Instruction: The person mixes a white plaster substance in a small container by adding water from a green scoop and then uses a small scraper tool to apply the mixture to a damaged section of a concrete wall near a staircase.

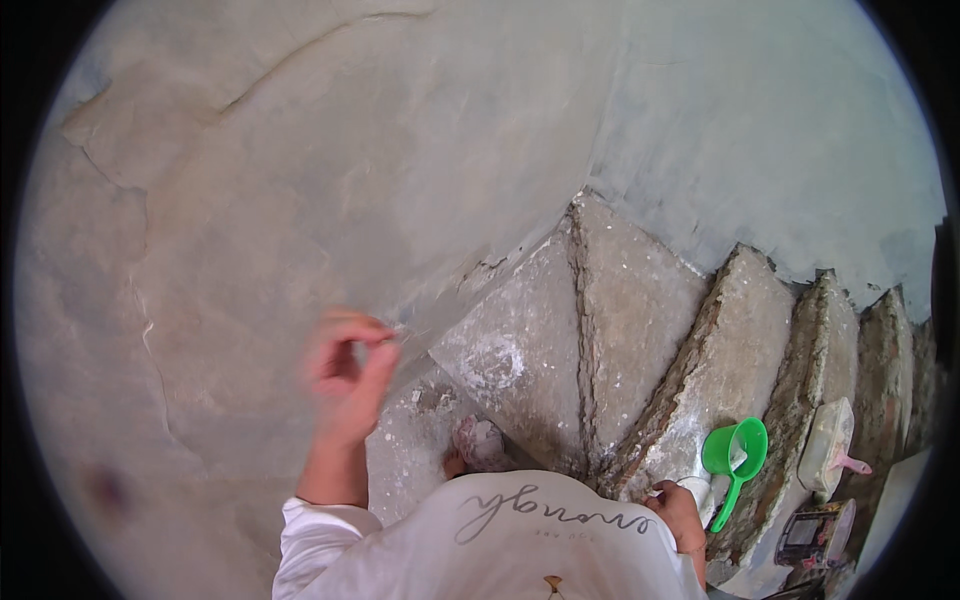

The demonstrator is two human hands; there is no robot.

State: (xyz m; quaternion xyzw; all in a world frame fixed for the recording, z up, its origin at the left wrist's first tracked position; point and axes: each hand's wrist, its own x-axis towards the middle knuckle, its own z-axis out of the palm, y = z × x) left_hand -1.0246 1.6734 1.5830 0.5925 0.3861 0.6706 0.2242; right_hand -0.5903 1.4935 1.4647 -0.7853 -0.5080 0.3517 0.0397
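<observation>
Raised in front of the plastered wall (250, 230), my left hand (350, 370) is blurred, its thumb and forefinger pinched together. Whatever sits between those fingertips is too small to make out. My right hand (678, 515) is low beside my shirt with its fingers curled in. A white rounded object (697, 488) shows right by it; its kind is unclear, and what the curled fingers hold is hidden. Just right of that hand, a green plastic dipper (718, 450) with a long handle stands on a step, something whitish inside it.
Rough concrete winder steps (640, 300) fan out to the right, spotted with white. A pale tub with a pink-handled brush (828, 450) and a dark-labelled container (808, 535) stand at lower right. A whitish-pink bundle (482, 443) lies by my foot (454, 464).
</observation>
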